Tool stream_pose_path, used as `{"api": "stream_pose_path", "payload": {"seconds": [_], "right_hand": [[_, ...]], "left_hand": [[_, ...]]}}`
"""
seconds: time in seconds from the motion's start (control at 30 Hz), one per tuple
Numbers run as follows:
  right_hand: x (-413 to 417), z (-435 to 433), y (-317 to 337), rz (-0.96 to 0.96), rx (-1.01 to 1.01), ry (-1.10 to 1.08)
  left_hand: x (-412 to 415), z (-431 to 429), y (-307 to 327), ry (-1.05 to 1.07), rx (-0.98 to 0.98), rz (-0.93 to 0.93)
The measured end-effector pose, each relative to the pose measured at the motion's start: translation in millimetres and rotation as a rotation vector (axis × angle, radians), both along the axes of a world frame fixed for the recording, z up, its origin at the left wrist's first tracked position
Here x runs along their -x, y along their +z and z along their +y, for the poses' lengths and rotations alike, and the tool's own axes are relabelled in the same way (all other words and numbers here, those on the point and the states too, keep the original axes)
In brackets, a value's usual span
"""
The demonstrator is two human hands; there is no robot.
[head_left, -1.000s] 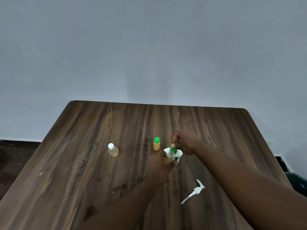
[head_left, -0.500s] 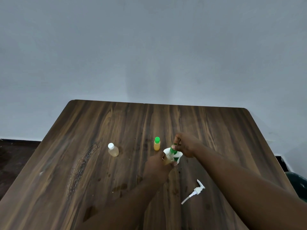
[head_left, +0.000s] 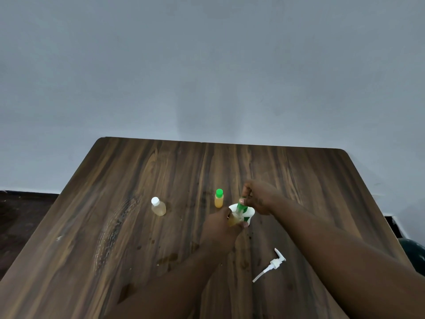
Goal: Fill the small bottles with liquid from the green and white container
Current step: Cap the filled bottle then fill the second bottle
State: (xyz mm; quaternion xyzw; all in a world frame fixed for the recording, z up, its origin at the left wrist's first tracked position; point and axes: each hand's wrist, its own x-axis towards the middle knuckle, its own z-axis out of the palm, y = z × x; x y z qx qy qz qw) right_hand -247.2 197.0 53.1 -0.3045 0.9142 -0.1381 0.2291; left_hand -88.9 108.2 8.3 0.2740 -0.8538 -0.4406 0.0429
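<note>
Small yellow-filled bottle (head_left: 232,221) in left grip (head_left: 220,229), right grip (head_left: 262,199) pinching its green cap (head_left: 241,205), green and white container (head_left: 249,214) just behind.

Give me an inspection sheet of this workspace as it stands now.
Surface: wooden table, dark stains near its middle.
Job's things: green and white container between the hands; white-capped bottle and green-capped bottle standing, both with amber liquid.
Clutter: pump dispenser lying on its side.
Hands: left hand grips an amber bottle; right hand pinches a green cap.
Cables: nothing seen.
Surroundings: grey wall; dark green object at right edge.
</note>
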Motion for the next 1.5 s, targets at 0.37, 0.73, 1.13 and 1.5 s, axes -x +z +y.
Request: {"api": "stream_pose_path", "payload": {"seconds": [0.37,0.73,1.13,1.5], "right_hand": [[-4,4,-3,-0.024,0.035,-0.009],[-10,7,-7,-0.029,0.041,-0.017],[-8,4,0,-0.036,0.031,-0.018],[-8,2,4,-0.024,0.032,-0.023]], "left_hand": [[-1,0,-3,-0.002,0.018,-0.017],[-4,0,-7,-0.011,0.007,0.002],[-7,3,-2,-0.001,-0.023,0.016],[-4,3,0,0.015,-0.008,0.008]]}}
